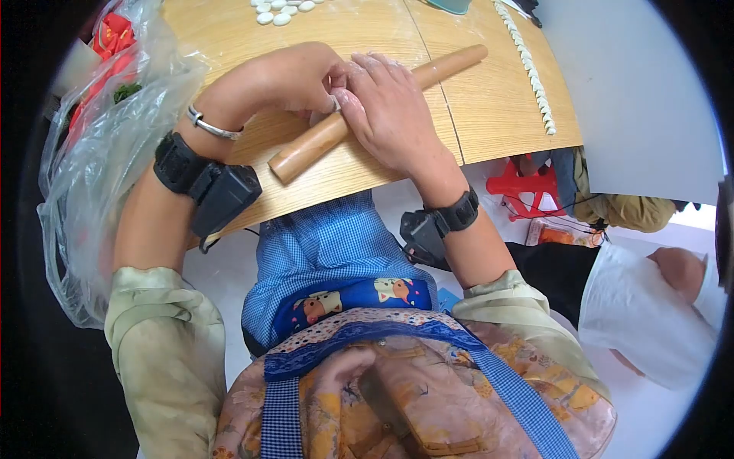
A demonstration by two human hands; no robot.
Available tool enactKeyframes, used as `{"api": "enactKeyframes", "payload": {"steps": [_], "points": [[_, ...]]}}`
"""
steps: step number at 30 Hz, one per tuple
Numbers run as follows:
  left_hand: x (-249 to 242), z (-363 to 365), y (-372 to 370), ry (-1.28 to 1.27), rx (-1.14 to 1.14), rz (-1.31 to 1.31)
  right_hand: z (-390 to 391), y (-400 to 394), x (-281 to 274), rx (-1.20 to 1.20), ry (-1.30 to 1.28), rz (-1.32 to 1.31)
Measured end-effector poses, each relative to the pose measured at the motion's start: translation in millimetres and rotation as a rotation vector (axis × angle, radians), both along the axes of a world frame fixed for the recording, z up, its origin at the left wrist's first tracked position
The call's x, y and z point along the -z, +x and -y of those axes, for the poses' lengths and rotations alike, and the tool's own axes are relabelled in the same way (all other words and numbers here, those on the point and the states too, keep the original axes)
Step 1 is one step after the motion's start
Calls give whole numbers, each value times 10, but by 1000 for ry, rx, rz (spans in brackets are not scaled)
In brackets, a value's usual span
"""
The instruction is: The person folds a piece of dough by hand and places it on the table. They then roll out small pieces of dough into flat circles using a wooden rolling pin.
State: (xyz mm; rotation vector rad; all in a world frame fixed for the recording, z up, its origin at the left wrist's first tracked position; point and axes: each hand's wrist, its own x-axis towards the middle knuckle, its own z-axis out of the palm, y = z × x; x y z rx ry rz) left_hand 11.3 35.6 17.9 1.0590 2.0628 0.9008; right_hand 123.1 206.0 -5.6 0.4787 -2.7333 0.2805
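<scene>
A wooden rolling pin (312, 148) lies slantwise across the wooden table, both of its ends showing. My right hand (388, 111) is laid over the middle of the pin, palm down, with white flour on the fingers. Bent sharply at the wrist, my left hand (306, 75) reaches in from the left and touches the right hand at the thumb. Its fingers curl down beside the pin, and their tips are mostly hidden. Whatever they pinch against the table cannot be made out. Several flattened white dough pieces (281, 19) lie at the far edge of view.
A long row of small folded dumplings (527, 69) runs along the table's right side. A greenish bowl (451, 5) stands at the top. A clear plastic bag (115, 176) hangs over the left edge. Below the table are a red stool (524, 183) and another person's leg (677, 271).
</scene>
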Motion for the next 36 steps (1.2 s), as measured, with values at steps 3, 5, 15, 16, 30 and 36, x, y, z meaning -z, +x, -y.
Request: {"api": "enactKeyframes", "payload": {"steps": [3,5,15,16,30,36], "points": [[5,3,3,17,3,16,-39,212,-31,18,21,23],[2,1,-2,10,9,9,-73,371,-30,31,37,10],[12,-6,34,69,49,-161,-126,675,-40,71,61,11],[-11,-22,30,2,42,-124,-114,642,-34,68,59,-5],[-55,1,3,-44,-10,54,-6,134,-4,30,27,-14],[-53,-8,28,-35,36,-16,-147,738,-63,64,59,45]]}}
